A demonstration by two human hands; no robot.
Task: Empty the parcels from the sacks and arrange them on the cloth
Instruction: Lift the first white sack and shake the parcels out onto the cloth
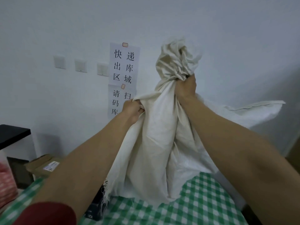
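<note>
A cream cloth sack (155, 137) hangs upright in front of me, its lower end down on the green-and-white checked cloth (203, 200). My right hand (185, 88) grips the bunched fabric near the sack's top, with a crumpled tuft sticking up above the fist. Lower and to the left, my left hand (132, 109) clutches a fold at the sack's side edge. A dark parcel (95, 207) peeks out under the frayed lower edge of the sack, partly hidden by my left forearm.
A second white sack (253, 114) lies behind on the right. A brown cardboard parcel (43, 164) with a label sits at the left beside a black shelf (13, 135) and a red-patterned bag (6, 184). Paper signs (124, 65) and wall switches hang on the white wall.
</note>
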